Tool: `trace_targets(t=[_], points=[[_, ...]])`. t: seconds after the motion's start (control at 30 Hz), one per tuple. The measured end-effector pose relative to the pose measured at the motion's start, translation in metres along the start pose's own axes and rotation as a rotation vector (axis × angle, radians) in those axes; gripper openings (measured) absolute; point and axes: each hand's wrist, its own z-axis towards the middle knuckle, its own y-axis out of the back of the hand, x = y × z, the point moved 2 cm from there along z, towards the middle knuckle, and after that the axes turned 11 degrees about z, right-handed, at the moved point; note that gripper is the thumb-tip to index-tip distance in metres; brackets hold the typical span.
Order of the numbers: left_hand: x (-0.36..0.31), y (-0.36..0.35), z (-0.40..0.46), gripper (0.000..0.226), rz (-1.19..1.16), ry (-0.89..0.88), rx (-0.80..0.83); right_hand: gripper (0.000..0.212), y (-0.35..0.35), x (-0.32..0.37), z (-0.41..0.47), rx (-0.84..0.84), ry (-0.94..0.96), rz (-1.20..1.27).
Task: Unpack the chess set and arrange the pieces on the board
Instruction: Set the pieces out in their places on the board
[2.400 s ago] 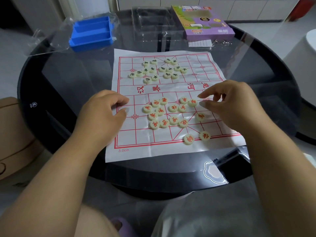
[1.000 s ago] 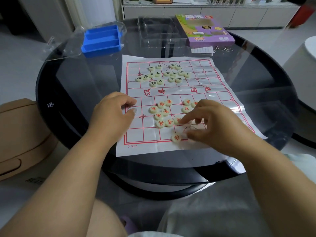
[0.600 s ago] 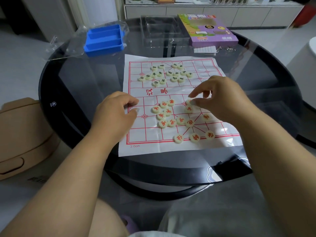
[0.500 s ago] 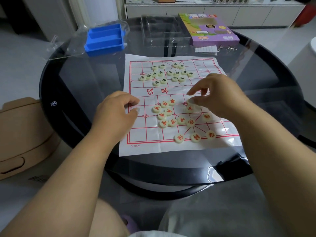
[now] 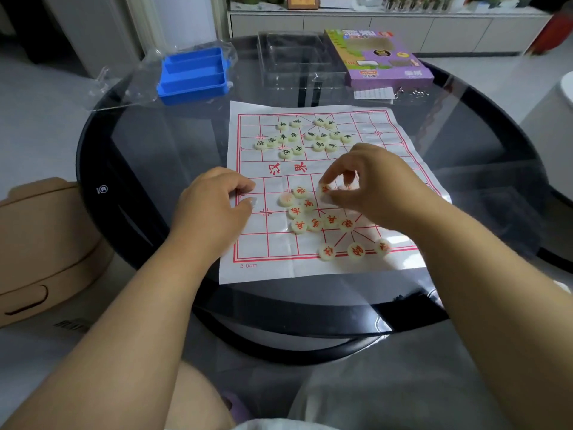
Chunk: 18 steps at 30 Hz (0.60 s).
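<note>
A white paper board [image 5: 257,249] with a red grid lies on the round glass table. Several round cream pieces with black characters [image 5: 305,138] are clustered at its far side. Several red-character pieces [image 5: 310,217] are bunched on the near half, and three of them [image 5: 356,251] sit along the near edge line. My left hand [image 5: 214,209] rests on the board's left edge, fingers curled down against the paper. My right hand [image 5: 369,186] pinches a red-character piece [image 5: 325,191] between thumb and fingers, just above the board right of the bunch.
A blue divided tray [image 5: 193,76] in clear wrap sits at the far left of the table [image 5: 148,156]. A clear plastic lid [image 5: 294,62] and a purple box [image 5: 381,55] lie at the back, with a slip of paper [image 5: 373,94] beside. A tan box [image 5: 34,243] stands left of the table.
My right hand set a third piece on the near edge line, moved back to the bunch, and now pinches another red piece. The left hand has stayed on the board's edge.
</note>
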Motion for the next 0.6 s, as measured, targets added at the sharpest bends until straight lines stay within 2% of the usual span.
trace_targets(t=[0.2, 0.6], points=[[-0.001, -0.001, 0.0, 0.023, -0.002, 0.001, -0.001, 0.02, -0.023, 0.016, -0.049, 0.047, 0.096, 0.061], [-0.001, 0.001, 0.0, 0.023, 0.001, -0.01, -0.003, 0.027, -0.039, 0.017, -0.05, 0.046, 0.15, 0.007]])
